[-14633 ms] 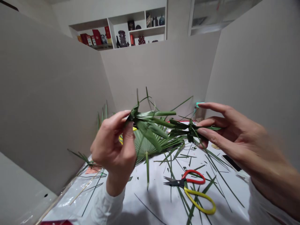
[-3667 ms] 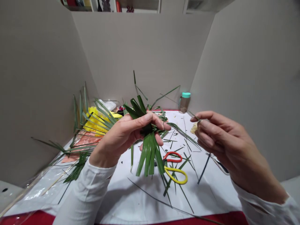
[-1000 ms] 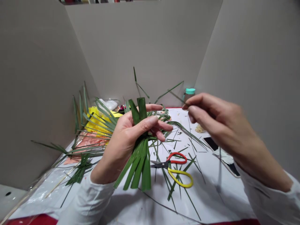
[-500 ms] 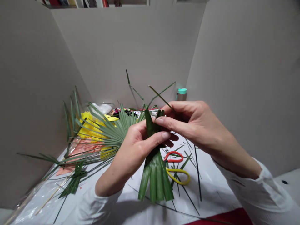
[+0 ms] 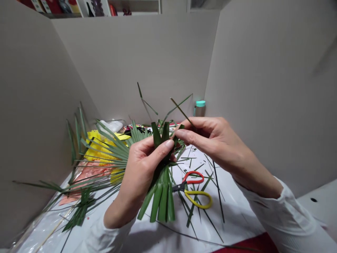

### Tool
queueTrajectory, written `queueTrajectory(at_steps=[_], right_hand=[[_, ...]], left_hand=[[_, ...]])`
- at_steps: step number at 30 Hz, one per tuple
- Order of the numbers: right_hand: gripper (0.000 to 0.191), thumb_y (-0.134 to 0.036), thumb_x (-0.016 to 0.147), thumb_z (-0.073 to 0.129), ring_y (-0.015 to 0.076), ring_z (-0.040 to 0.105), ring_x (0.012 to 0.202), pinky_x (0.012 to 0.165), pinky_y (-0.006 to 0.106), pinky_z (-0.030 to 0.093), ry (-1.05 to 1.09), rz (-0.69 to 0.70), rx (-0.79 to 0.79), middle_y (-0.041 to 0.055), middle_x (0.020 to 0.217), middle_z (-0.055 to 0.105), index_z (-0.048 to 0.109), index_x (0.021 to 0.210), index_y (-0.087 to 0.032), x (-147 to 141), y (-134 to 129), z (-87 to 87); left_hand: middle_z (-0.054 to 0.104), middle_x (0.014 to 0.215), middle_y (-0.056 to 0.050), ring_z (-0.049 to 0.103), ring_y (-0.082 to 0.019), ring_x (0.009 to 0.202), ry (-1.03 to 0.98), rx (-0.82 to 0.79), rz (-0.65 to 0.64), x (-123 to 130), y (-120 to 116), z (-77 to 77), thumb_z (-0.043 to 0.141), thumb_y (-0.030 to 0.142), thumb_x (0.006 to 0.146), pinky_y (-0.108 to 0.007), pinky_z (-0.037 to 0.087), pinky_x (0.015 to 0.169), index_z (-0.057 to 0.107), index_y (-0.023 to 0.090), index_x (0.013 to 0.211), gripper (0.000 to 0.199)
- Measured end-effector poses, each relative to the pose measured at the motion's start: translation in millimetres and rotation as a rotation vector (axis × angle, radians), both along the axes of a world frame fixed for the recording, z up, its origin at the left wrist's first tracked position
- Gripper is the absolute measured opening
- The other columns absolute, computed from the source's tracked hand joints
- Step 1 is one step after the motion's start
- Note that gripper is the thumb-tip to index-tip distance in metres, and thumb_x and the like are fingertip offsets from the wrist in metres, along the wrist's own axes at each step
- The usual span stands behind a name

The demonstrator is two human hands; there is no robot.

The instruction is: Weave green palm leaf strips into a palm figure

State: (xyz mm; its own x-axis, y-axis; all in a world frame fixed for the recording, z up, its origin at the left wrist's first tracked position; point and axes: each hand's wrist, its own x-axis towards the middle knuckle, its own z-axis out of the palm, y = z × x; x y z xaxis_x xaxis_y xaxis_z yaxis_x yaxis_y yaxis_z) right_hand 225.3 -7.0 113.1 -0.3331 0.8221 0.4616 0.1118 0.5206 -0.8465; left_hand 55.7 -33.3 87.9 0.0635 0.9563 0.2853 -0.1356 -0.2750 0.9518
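Observation:
My left hand (image 5: 147, 161) is closed around a bundle of folded green palm leaf strips (image 5: 162, 200), thumb pressed on its narrow middle. Cut strip ends fan out below the fist, and a few broad ends stick up above it. At the bundle's upper right, my right hand (image 5: 207, 135) pinches a thin palm leaf strip (image 5: 181, 109), whose free end points up and left. Scissors (image 5: 195, 189) with one red and one yellow handle lie on the table just right of the bundle, their blades partly hidden behind it.
A large fan palm leaf (image 5: 113, 154) spreads over yellow crepe paper (image 5: 98, 149) and pink paper (image 5: 92, 174) at the left. A small woven leaf piece (image 5: 81, 207) lies nearer. Leaf scraps (image 5: 207, 179) litter the white table. A bottle with a turquoise lid (image 5: 200, 108) stands behind.
My left hand has moved left with the bundle, turning it so another upright end shows. The scissors' pivot has come into sight. My right hand keeps its pinch; the camera view has shifted slightly.

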Motion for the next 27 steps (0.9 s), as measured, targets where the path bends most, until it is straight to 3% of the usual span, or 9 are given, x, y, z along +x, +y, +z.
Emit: queueTrajectory(at_steps=[7, 10, 13, 16, 22, 25, 27], right_hand=[[0.025, -0.029, 0.094, 0.068, 0.0058, 0.033, 0.056, 0.047, 0.025, 0.024, 0.030, -0.041, 0.006, -0.0051, 0.064, 0.048, 0.066, 0.075, -0.014, -1, 3, -1.3], [0.014, -0.030, 0.094, 0.070, 0.0053, 0.036, 0.055, 0.045, 0.023, 0.026, 0.077, -0.012, -0.017, -0.0055, 0.068, 0.053, 0.067, 0.091, -0.017, 4, 5, -6.0], [0.018, -0.043, 0.099, 0.065, 0.0058, 0.033, 0.052, 0.044, 0.021, 0.026, 0.148, 0.017, -0.077, -0.0074, 0.067, 0.047, 0.063, 0.106, -0.026, 12, 4, -13.5], [0.023, -0.049, 0.104, 0.054, 0.0072, 0.032, 0.051, 0.043, 0.021, 0.026, 0.183, 0.016, -0.098, -0.0063, 0.061, 0.040, 0.068, 0.104, -0.030, 20, -3, -18.3], [0.023, -0.043, 0.104, 0.056, 0.0086, 0.045, 0.058, 0.046, 0.022, 0.033, 0.078, -0.053, -0.072, -0.0031, 0.068, 0.050, 0.077, 0.106, -0.034, 26, -18, -16.9], [0.029, -0.051, 0.106, 0.050, 0.0079, 0.040, 0.055, 0.045, 0.022, 0.030, -0.009, -0.005, -0.026, -0.0045, 0.065, 0.044, 0.075, 0.113, -0.039, 27, -16, -16.9], [0.034, -0.053, 0.107, 0.045, 0.0077, 0.036, 0.052, 0.046, 0.023, 0.030, -0.074, 0.042, 0.036, -0.0054, 0.063, 0.041, 0.074, 0.108, -0.037, 28, -14, -16.5]], left_hand=[[0.067, 0.070, 0.003, 0.057, -0.008, 0.066, -0.155, -0.040, -0.038, 5, -2, 1.3, 0.086, 0.023, 0.077, -0.016, 0.044, 0.059, 0.080, 0.020, 0.078, 0.006], [0.067, 0.069, 0.003, 0.057, -0.007, 0.064, -0.171, -0.056, -0.045, 6, -2, 2.0, 0.086, 0.023, 0.076, -0.015, 0.043, 0.058, 0.080, 0.019, 0.077, 0.008], [0.066, 0.068, 0.003, 0.055, -0.007, 0.063, -0.175, -0.079, -0.020, 7, -2, 2.6, 0.086, 0.022, 0.076, -0.014, 0.042, 0.056, 0.078, 0.018, 0.076, 0.010], [0.065, 0.067, 0.003, 0.054, -0.007, 0.062, -0.156, -0.085, 0.021, 6, -1, 2.7, 0.084, 0.022, 0.079, -0.014, 0.042, 0.056, 0.076, 0.018, 0.075, 0.010], [0.064, 0.069, 0.004, 0.055, -0.007, 0.064, -0.109, -0.087, 0.062, 3, 1, 2.1, 0.081, 0.023, 0.083, -0.014, 0.043, 0.058, 0.075, 0.019, 0.078, 0.008], [0.064, 0.069, 0.004, 0.055, -0.007, 0.064, -0.096, -0.074, 0.079, 2, 2, 2.0, 0.081, 0.024, 0.083, -0.014, 0.044, 0.058, 0.075, 0.020, 0.080, 0.007], [0.064, 0.069, 0.004, 0.055, -0.007, 0.063, -0.091, -0.056, 0.111, 1, 1, 2.0, 0.082, 0.024, 0.082, -0.014, 0.043, 0.058, 0.076, 0.020, 0.081, 0.007]])
